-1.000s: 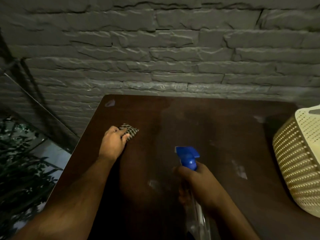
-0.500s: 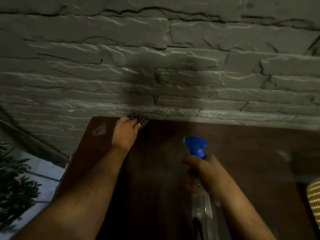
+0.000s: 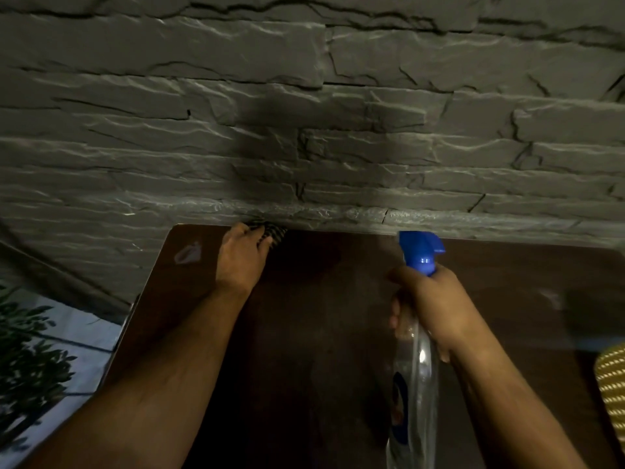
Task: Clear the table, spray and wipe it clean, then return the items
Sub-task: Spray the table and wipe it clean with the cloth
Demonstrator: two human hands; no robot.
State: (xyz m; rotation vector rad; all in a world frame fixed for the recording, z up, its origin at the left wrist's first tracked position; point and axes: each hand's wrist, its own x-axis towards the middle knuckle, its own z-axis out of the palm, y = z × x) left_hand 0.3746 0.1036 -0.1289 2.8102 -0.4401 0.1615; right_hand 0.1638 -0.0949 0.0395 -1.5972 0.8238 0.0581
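Observation:
The dark brown table [image 3: 321,316] fills the lower half of the head view. My left hand [image 3: 241,258] presses a checked cloth [image 3: 272,232] against the table's far edge, right at the wall; most of the cloth is hidden under the fingers. My right hand [image 3: 431,309] grips the neck of a clear spray bottle [image 3: 417,384] with a blue trigger head [image 3: 421,250], held upright above the table's middle, nozzle pointing towards the wall.
A grey stone-brick wall [image 3: 304,130] runs along the table's far edge. A cream perforated basket [image 3: 614,384] shows at the right edge. A pale smear [image 3: 187,253] lies near the table's far left corner. A leafy plant [image 3: 27,367] stands left of the table.
My left hand has slid the cloth away from me, from the table's left middle up to its far edge by the wall. The spray bottle stays in my right hand; the view has shifted forward.

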